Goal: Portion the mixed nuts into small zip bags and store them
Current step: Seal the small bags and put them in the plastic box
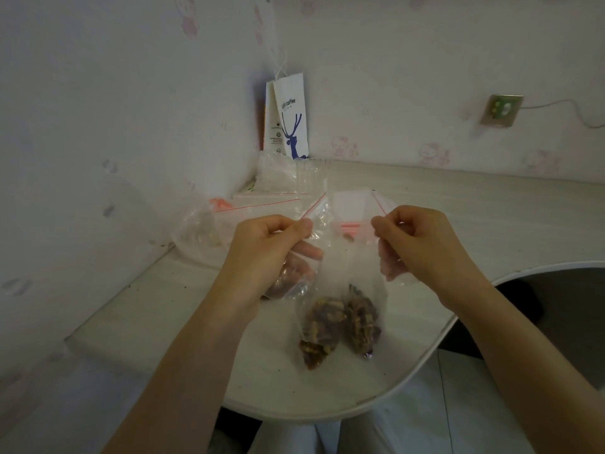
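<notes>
I hold a clear zip bag (348, 257) with a red seal line up over the white table (458, 217). My left hand (271, 244) pinches its left top corner and my right hand (415, 237) pinches the right top corner, so the mouth is stretched between them. Mixed nuts (340, 326) hang in clumps at the bag's bottom, just above the table. Another small bag of nuts (288, 283) lies under my left hand, partly hidden by it.
A stack of unused zip bags (271, 201) and a crumpled clear plastic bag (199, 231) lie at the back left. A white coffee paper bag (289, 122) stands in the wall corner. The table's curved front edge (425, 365) drops off near my lap.
</notes>
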